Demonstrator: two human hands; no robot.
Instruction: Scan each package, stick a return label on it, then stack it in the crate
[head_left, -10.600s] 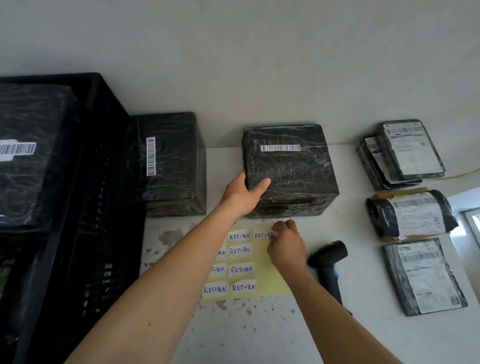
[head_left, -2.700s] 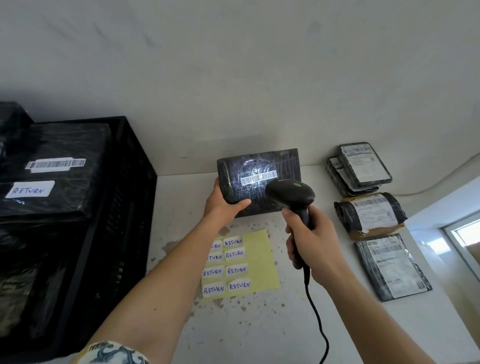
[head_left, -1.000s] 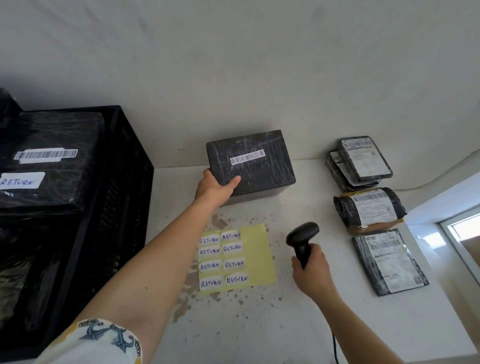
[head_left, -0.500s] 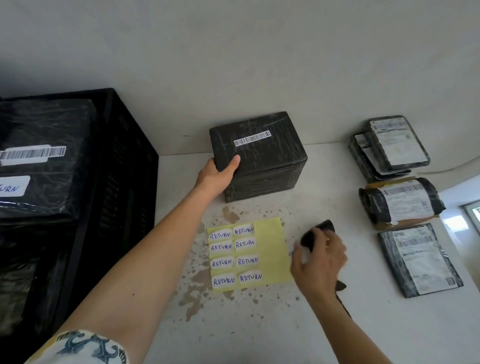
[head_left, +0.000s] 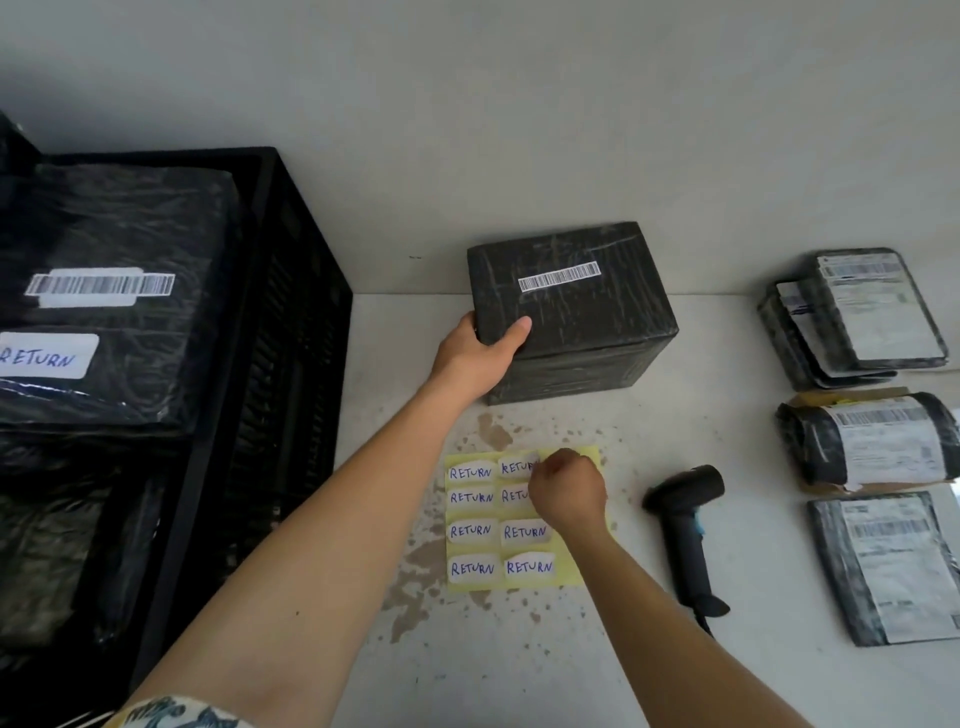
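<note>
Now my left hand (head_left: 475, 353) grips the package (head_left: 571, 312) just beyond the label sheet (head_left: 524, 519), where my right hand (head_left: 566, 493) pinches a top label (head_left: 517, 466).

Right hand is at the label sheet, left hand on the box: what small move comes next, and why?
Probably peel the top-right RETURN label off the yellow sheet. The right hand is curled at that label's edge, the scanner lies on the table, and the box gripped by the left hand shows only a barcode.
</note>
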